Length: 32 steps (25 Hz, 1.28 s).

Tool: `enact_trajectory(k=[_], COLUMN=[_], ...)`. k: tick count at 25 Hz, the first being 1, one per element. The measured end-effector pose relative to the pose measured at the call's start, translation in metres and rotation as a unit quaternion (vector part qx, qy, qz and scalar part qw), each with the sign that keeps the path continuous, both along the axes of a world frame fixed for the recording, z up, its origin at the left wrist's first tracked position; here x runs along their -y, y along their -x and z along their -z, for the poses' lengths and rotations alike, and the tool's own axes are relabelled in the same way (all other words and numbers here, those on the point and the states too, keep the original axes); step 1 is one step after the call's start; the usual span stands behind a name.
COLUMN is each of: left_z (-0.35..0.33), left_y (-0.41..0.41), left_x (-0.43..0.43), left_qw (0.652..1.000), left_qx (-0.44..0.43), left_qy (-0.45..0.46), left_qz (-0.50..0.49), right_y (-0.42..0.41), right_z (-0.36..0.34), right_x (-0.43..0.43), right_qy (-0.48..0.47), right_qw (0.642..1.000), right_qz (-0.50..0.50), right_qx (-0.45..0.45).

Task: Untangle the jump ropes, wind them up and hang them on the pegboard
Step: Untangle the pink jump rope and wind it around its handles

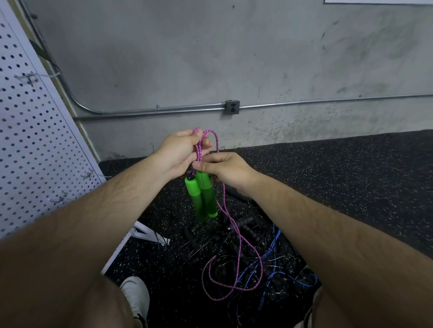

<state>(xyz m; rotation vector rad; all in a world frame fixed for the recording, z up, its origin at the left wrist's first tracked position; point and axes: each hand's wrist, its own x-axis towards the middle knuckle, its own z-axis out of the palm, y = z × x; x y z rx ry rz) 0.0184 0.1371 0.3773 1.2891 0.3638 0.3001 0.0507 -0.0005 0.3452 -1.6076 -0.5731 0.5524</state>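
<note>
Evidently, pink jump rope [230,219] loops were pinched by the left hand [180,152], green handles [203,196] held by the right hand [226,171]; six-o'clock slack needed winding evenly.

Pegboard [28,131] is clipped by the left edge. Its lower corner and most of its white foot [145,231] sit behind the left forearm [93,222]. Both forearms run out of frame at the bottom.

On the pink jump rope [239,245], the tops of the green handles [203,199] are partly covered by the left hand [180,152] and right hand [225,169]. Can't tell if the right fingers grip cord or handle.

In the floor pile [248,230], black cords blend into the dark mat, so there's no readable count. Blue rope [273,241] is partly behind the right forearm [328,229]. The green scrap [308,267] at its edge is unidentifiable.

White shoe [137,295] is half covered and cut off at the bottom. The white sheet [375,1] is clipped at the top edge.
</note>
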Motion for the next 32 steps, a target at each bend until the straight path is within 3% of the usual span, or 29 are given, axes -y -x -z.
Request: enact_trajectory(k=[5, 9, 12, 14, 17, 22, 26, 28, 30, 32], left_z=[-0.004, -0.002, 0.01, 0.02, 0.037, 0.04, 0.035, 0.036, 0.034, 0.024], left_y=[0.001, 0.011, 0.03, 0.04, 0.037, 0.034, 0.035, 0.032, 0.03, 0.021], left_x=[0.003, -0.005, -0.017, -0.017, -0.015, -0.023, -0.026, -0.029, -0.028, -0.022], left_qw=[0.999, 0.984, 0.926, 0.899, 0.924, 0.95, 0.964, 0.971, 0.979, 0.99], left_qx=[0.023, -0.001, -0.058, -0.079, -0.022, -0.004, 0.017, 0.021, 0.019, 0.027], left_qy=[0.029, -0.144, -0.314, -0.361, -0.338, -0.278, -0.246, -0.228, -0.204, -0.138], left_qz=[0.018, 0.104, 0.203, 0.237, 0.178, 0.143, 0.097, 0.065, 0.022, -0.032], right_y=[0.003, -0.004, -0.016, -0.023, -0.028, -0.036, -0.029, -0.022, -0.009, 0.01], right_z=[-0.005, -0.014, -0.022, -0.025, -0.024, -0.008, -0.013, -0.018, -0.018, -0.011], right_x=[-0.006, -0.002, 0.005, 0.007, 0.003, -0.009, -0.011, -0.008, -0.006, -0.006], right_qy=[0.022, 0.015, 0.005, 0.0, 0.009, -0.003, -0.103, -0.099, 0.066, 0.233], right_qw=[1.0, 1.0, 1.0, 0.999, 0.995, 0.985, 0.975, 0.983, 0.995, 0.951], right_qz=[-0.001, 0.015, 0.031, 0.038, 0.06, 0.082, 0.068, 0.073, 0.066, 0.042], right_qx=[-0.005, 0.01, 0.001, -0.021, -0.08, -0.153, -0.185, -0.139, 0.035, 0.197])
